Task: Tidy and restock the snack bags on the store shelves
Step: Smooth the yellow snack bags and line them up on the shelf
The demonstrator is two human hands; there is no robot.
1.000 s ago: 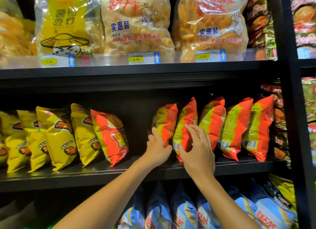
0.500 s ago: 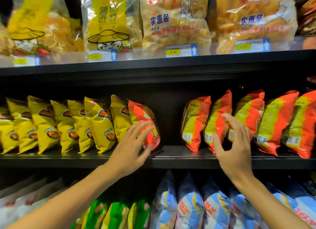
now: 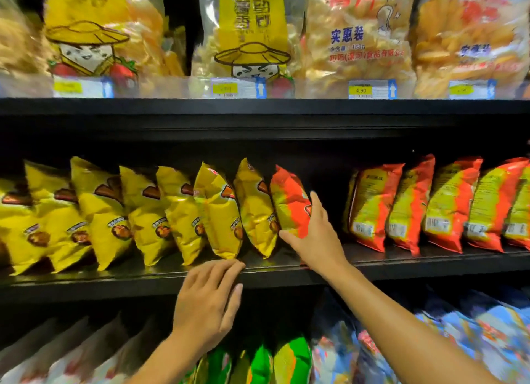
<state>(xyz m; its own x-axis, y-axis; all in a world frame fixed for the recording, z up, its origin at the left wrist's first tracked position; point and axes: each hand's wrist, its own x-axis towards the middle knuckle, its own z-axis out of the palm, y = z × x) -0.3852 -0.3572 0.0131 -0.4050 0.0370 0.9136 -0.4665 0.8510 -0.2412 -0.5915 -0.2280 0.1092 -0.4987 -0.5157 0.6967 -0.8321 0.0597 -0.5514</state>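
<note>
Two bare forearms of a person, seen from the head camera, each ending in a bare hand: left hand (image 3: 208, 303) and right hand (image 3: 311, 234). No sleeve covers either forearm as far as the lower edge of the view. Wrists carry no watch or band, fingers (image 3: 226, 269) no ring. Nails short and unpainted. Some motion blur softens the outlines

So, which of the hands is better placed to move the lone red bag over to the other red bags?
Right hand: it already grips the red bag. Left hand is lower, at the shelf edge, holding nothing.
</note>
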